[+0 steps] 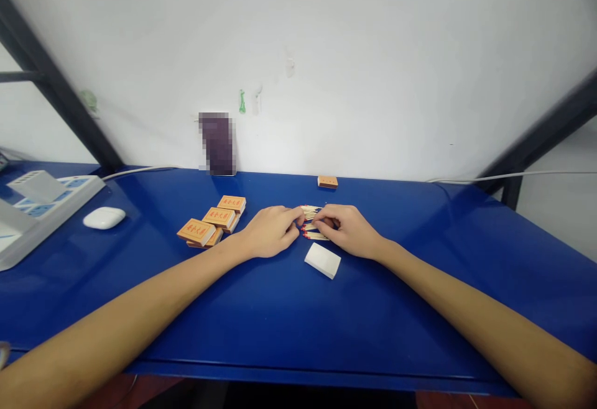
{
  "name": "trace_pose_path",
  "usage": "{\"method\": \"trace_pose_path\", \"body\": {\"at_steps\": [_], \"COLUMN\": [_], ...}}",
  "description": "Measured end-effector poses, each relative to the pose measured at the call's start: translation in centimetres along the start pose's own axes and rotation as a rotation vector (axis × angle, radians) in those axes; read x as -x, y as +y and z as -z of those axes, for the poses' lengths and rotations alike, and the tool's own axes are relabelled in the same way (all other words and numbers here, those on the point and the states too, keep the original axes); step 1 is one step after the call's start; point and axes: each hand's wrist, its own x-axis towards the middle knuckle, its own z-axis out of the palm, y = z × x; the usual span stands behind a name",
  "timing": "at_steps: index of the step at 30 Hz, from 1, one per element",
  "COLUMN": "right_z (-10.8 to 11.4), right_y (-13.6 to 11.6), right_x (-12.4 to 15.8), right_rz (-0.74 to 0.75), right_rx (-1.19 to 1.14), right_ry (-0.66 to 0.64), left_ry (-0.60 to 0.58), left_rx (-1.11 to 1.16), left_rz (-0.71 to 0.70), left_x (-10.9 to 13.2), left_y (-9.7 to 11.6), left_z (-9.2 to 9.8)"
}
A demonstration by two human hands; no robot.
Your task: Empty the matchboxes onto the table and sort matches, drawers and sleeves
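On the blue desk (280,309) lies a small spread of wooden matches (316,235) with red heads pointing left. My left hand (273,232) is at the head end, its fingers curled and closed against some of the matches. From the other side my right hand (349,229) pinches at the stick ends with thumb and forefinger. The fingers cover part of the matches, so how many each hand grips is hidden. Just in front of the matches, nearer to me, sits a white matchbox tray (323,260), at a slant and touched by neither hand.
Several orange matchboxes (196,232) are stacked left of my left hand. Another orange matchbox cover (327,182) lies near the wall. A white earbud case (104,217) and a power strip (88,188) are at far left. A blurred dark object (219,145) leans on the wall.
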Motion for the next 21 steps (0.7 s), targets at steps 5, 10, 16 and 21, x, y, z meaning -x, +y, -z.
{"method": "trace_pose_path", "body": {"at_steps": [5, 10, 16, 21], "right_z": [0.04, 0.02, 0.03, -0.08], "right_y": [-0.03, 0.05, -0.03, -0.08], "right_x": [-0.07, -0.07, -0.05, -0.05], "right_rz": [0.066, 0.092, 0.073, 0.054], "right_rx": [0.058, 0.054, 0.029, 0.052], "right_ry": [0.015, 0.011, 0.021, 0.021], "left_ry": [0.008, 0.014, 0.015, 0.018], "left_rx": [0.017, 0.025, 0.062, 0.085], "left_rz": [0.005, 0.010, 0.037, 0.039], "left_x": [-0.01, -0.03, -0.18, -0.28], "left_y": [0.03, 0.14, 0.06, -0.10], "left_z": [0.00, 0.07, -0.04, -0.13]}}
